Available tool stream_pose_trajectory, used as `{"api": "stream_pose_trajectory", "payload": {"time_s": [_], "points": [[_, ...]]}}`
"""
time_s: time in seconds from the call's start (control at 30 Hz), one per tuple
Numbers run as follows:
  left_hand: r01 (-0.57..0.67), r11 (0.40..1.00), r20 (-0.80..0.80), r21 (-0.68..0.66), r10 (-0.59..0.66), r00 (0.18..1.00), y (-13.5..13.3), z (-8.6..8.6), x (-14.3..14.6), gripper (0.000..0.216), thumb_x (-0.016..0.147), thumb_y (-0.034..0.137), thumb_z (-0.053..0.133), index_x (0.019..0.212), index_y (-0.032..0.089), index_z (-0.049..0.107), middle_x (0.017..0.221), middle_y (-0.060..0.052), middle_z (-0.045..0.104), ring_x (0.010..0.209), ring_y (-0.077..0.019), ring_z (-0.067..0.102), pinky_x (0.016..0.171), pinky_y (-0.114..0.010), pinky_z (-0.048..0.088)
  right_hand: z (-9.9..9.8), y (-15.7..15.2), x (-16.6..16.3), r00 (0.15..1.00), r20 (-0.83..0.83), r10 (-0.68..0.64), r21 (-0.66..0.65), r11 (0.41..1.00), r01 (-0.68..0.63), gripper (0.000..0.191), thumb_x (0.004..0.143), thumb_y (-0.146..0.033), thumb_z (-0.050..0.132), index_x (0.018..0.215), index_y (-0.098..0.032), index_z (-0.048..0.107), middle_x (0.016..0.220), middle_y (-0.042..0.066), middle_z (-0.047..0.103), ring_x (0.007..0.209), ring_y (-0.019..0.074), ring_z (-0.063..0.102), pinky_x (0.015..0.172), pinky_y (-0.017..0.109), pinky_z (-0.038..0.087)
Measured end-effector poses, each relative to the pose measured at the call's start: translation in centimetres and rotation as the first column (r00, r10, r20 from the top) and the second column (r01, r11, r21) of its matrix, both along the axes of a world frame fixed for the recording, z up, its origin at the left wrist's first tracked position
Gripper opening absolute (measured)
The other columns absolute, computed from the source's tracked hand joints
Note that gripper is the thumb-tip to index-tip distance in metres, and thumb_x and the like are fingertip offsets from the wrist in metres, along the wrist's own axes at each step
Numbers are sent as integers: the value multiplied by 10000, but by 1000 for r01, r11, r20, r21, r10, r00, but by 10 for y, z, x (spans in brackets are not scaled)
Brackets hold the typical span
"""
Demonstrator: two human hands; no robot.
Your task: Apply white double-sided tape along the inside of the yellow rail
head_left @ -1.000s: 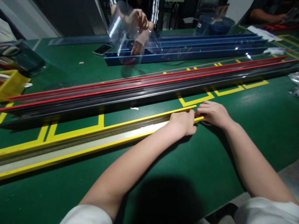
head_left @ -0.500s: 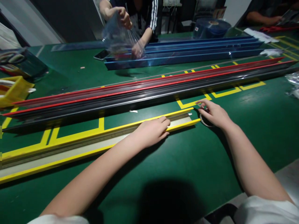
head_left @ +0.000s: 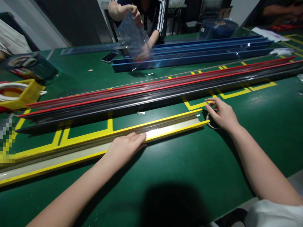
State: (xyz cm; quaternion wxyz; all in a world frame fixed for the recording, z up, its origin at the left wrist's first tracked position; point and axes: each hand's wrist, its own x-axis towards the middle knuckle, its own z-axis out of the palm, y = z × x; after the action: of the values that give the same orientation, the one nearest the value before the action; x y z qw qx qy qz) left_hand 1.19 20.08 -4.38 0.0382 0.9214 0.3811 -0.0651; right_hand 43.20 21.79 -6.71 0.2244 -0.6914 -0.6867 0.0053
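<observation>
A long yellow channel strip (head_left: 170,127) with a pale inner face lies along the green table (head_left: 180,176) in front of me. My left hand (head_left: 125,148) rests flat on the strip near its middle, fingers stretched out. My right hand (head_left: 222,114) sits just past the strip's right end, fingers curled over a clear tape roll (head_left: 211,123) on the table.
Behind the yellow strip lie a long red and black bundle of strips (head_left: 151,93) and blue strips (head_left: 201,53). A person across the table handles clear film (head_left: 134,39). A phone (head_left: 109,57), a yellow bin (head_left: 22,94) at the left and a blue film roll (head_left: 219,27) stand around.
My left hand has slid leftward along the yellow strip from its right end toward the middle. My right hand has moved off the strip's end onto the tape roll.
</observation>
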Motion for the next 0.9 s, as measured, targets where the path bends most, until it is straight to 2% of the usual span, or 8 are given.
{"api": "stream_pose_trajectory", "payload": {"time_s": [0.27,0.37,0.43,0.53,0.63,0.7,0.77,0.9], "points": [[-25,999,-10,44,26,1000,-3,-3,-1,257,993,356,383,1163,253,547,1055,-57,706,900,-198,673,596,-259,465,54,-15,-41,989,132,-62,152,988,42,366,937,-416,435,1227,-237,568,1044,103,686,709,220,607,656,342,427],[-23,999,-7,35,23,1000,-3,-3,-1,249,990,367,397,1141,245,553,999,-51,714,858,-198,678,586,-257,462,69,-18,-60,975,220,19,70,997,-35,378,942,-451,422,1246,-261,545,1085,85,686,689,202,614,614,329,403],[-17,999,0,41,17,1000,-2,-2,-1,243,989,366,404,1129,241,558,982,-48,717,829,-193,679,579,-254,460,74,-18,-76,918,363,164,-21,986,-167,415,916,-534,446,1229,-282,548,1121,62,678,689,194,625,544,310,347],[-3,997,29,72,1,1000,-2,-5,-2,222,978,353,440,1119,235,565,970,-45,719,817,-184,680,568,-245,450,74,-14,-107,769,492,409,-174,911,-373,611,810,-707,485,1234,-270,535,1167,84,656,635,177,615,484,291,248],[3,992,65,123,-11,998,-2,-11,-2,209,956,359,494,1087,221,580,904,-38,717,760,-183,679,518,-245,421,66,-7,-136,647,480,593,-313,805,-505,741,737,-754,537,1258,-229,496,1220,104,627,647,174,628,481,280,217],[5,989,80,149,-17,997,-2,-13,-2,198,946,366,512,1047,214,589,852,-31,708,729,-184,676,492,-248,399,58,-2,-146,620,470,628,-348,778,-523,679,748,-674,604,1223,-203,494,1104,85,663,668,179,644,486,277,203],[14,989,92,150,-28,995,-2,-13,-1,183,946,363,515,1016,211,588,840,-24,704,740,-184,676,493,-250,396,51,2,-149,622,473,624,-356,781,-513,611,764,-622,622,1197,-212,488,990,49,675,668,184,653,486,278,188],[16,993,86,120,-27,996,-2,-9,1,127,941,319,523,969,205,572,847,-19,705,750,-185,677,507,-256,400,42,6,-142,627,453,633,-329,773,-543,613,798,-663,554,1199,-207,465,1023,51,672,704,190,670,488,276,214]]}}
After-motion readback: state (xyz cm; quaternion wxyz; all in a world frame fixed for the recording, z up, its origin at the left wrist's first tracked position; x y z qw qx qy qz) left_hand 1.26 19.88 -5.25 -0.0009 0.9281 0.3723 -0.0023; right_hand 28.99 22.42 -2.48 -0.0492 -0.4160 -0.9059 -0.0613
